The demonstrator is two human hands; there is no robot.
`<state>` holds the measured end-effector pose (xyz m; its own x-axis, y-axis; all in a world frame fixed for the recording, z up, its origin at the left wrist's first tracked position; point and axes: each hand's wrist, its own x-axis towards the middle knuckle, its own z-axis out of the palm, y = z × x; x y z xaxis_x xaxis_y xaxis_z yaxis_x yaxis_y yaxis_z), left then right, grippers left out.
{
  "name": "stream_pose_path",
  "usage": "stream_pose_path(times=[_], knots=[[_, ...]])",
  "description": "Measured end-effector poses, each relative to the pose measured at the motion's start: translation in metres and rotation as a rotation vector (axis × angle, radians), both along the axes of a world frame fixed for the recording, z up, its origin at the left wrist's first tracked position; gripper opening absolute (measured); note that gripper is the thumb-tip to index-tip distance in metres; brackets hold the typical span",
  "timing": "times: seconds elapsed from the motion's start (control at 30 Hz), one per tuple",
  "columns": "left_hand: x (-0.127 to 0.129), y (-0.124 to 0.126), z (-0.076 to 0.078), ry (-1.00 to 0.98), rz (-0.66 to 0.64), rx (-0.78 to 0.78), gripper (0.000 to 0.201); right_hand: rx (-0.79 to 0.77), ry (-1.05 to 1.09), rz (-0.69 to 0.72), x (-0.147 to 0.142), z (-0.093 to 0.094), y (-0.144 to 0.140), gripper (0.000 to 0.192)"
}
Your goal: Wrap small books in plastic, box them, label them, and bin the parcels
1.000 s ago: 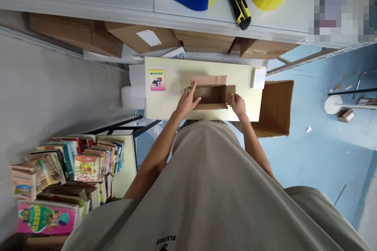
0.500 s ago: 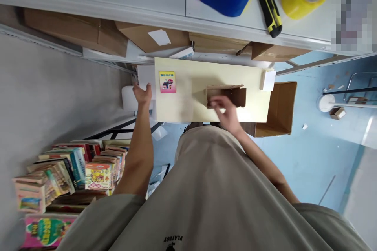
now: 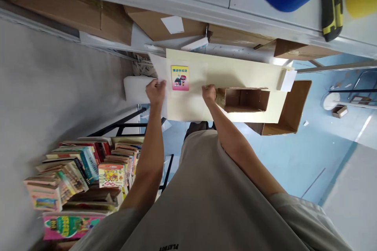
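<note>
Right hand has shifted beside the booklet, grip unclear; left hand pinches white sheet, best kept smooth.

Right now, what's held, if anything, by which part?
The left hand seemingly pinches a white sheet by its edge; whether the right hand holds anything is unclear.

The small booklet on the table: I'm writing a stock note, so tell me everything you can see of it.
The booklet is rectangular, its paper-looking cover fading from yellow to pink, with blue Chinese characters above cartoon figures. It lies flat, closed, cover up, near the left end of the pale yellow tabletop. It sits between the left hand and the right hand, touched by neither. Its thickness cannot be judged.
</note>
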<state>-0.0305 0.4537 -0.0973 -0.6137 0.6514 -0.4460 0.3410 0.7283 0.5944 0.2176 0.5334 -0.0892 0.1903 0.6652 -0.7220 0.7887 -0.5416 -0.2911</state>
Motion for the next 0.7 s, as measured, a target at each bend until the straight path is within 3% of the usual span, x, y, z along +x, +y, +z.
stream_pose_path(times=[0.13, 0.3, 0.5, 0.7], knots=[[0.052, 0.009, 0.008, -0.089, -0.204, 0.160, 0.010, 0.091, 0.047, 0.069, 0.005, 0.001, -0.009, 0.029], [0.091, 0.019, -0.015, -0.124, -0.336, 0.218, 0.012, 0.226, 0.113, 0.204, 0.004, 0.014, -0.010, 0.021], [0.094, 0.024, -0.042, -0.211, -0.197, 0.230, 0.016, 0.325, 0.319, 0.422, -0.024, 0.019, -0.012, 0.020], [0.077, 0.027, -0.059, -0.395, 0.076, 0.117, 0.045, 0.209, 0.479, 0.514, -0.057, 0.003, -0.011, 0.025]])
